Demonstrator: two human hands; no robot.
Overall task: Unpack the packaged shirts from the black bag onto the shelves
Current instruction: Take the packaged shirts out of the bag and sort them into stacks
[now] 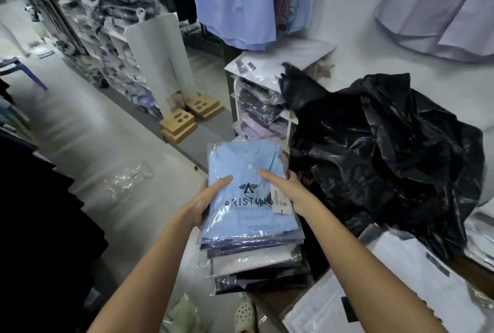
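Packaged shirts (248, 215) in glossy plastic, gripped by both hands (287, 191).

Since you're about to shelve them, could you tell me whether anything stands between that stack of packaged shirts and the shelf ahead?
Nothing visible blocks the way. Left hand and right hand hold the stack of packaged shirts just short of the white shelf unit. The black bag slumps to its right, draping over the unit's right edge, not its front.
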